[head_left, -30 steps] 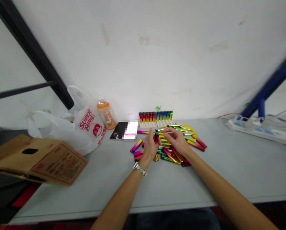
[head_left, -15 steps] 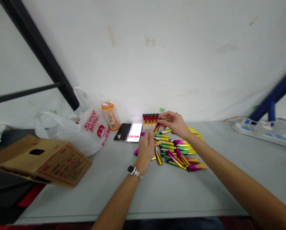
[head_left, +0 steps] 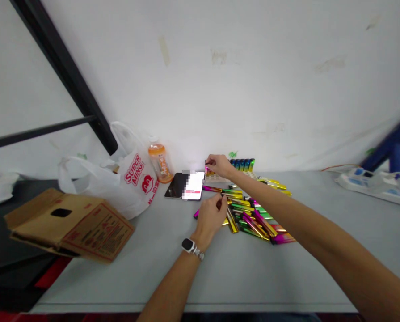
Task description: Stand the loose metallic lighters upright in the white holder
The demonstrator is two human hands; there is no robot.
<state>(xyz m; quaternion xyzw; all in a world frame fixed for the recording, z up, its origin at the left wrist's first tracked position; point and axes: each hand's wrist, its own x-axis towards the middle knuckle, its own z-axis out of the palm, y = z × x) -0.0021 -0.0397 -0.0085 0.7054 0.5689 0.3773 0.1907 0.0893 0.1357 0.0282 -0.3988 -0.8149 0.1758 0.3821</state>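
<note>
While the rack's left end is partly covered by fingers, a pink lighter (head_left: 207,168) shows there, upright at the white rack (head_left: 216,178), by the wall. Right hand (head_left: 222,165) is on it, thumb and fingers pinched around its upper part; whether it's fully seated, can't tell. More lighters in the rack: blue-green ones (head_left: 242,164) upright in a row, right of that hand. Part of the row is hidden behind the hand.

In front of the rack, a loose pile of lighters (head_left: 256,226), metallic pink, yellow, green, red, black ends, lying at mixed angles, some crossing. Right forearm passes over the pile's right side.

Left hand (head_left: 212,213) is low at the pile's left edge, fingers curled, tips close together beside a dark lighter end; can't tell if it grips anything. Watch (head_left: 187,244) with metal band on that wrist.

Left of the rack, flat on the table (head_left: 119,286): a device (head_left: 174,185), one half black, other half lit, partly pixelated. Next, bottle (head_left: 160,162) with orange contents, upright near the wall. Then white plastic bag (head_left: 132,179), red SUPER MING print. Brown carton (head_left: 92,228) in front of the bag, table's left end. Far right, white power strip (head_left: 370,185) near a blue post (head_left: 394,154).
</note>
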